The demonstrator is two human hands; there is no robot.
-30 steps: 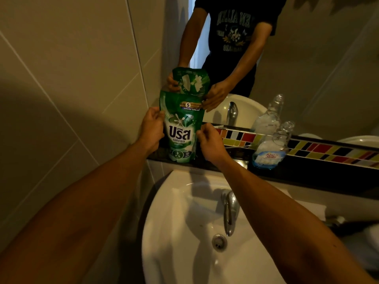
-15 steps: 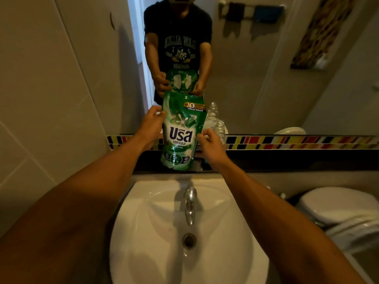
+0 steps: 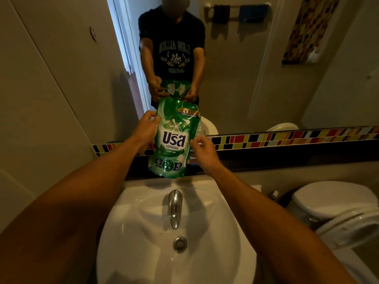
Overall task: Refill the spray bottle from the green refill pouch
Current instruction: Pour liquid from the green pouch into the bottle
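The green refill pouch (image 3: 174, 138) is upright above the dark ledge behind the sink, tilted slightly. My left hand (image 3: 146, 130) grips its left edge near the top. My right hand (image 3: 202, 149) holds its right edge lower down. The clear spray bottle (image 3: 200, 128) stands on the ledge right behind the pouch; only its neck and shoulder show past the pouch's right edge. Whether its top is on I cannot tell. The mirror shows the pouch's back and both hands on it.
A white sink (image 3: 215, 253) with a chrome tap (image 3: 175, 208) lies below my arms. A dark ledge (image 3: 287, 158) with a coloured tile strip (image 3: 276, 138) runs under the mirror. A toilet (image 3: 338, 203) is at the right. A tiled wall (image 3: 51, 99) closes the left side.
The view has swung so the sink is centred and the toilet shows. The spray bottle, earlier plainly visible to the right of the pouch, is now mostly hidden behind it. Both hands keep their hold.
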